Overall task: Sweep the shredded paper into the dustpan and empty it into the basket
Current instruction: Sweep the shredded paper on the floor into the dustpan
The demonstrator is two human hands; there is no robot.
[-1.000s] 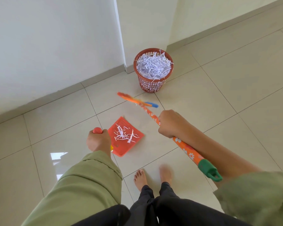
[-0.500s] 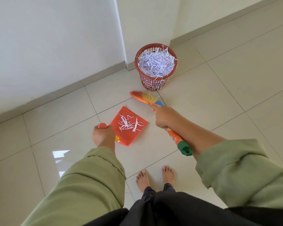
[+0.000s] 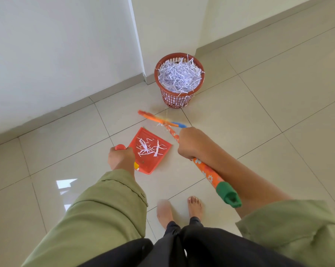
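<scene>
2 hands engaged: dustpan loaded, broom head off the sweep line.

My left hand [image 3: 121,158] is closed around the dustpan [image 3: 150,150] handle, and my right hand [image 3: 189,143] is wrapped around the broom [image 3: 205,171] shaft near its lower end. Compared with 0.5 s ago, the broom head [image 3: 160,119] has swung and now reads as a motion-blurred streak between the dustpan and the basket [image 3: 179,83], and the view has pulled back from the basket. Shredded paper [image 3: 149,148] lies in a small cluster inside the dustpan; the basket beyond it is already heaped with shreds. I see no loose shreds on the floor tiles [image 3: 249,122], so I judge sweeping complete and emptying the dustpan as the remaining step.
</scene>
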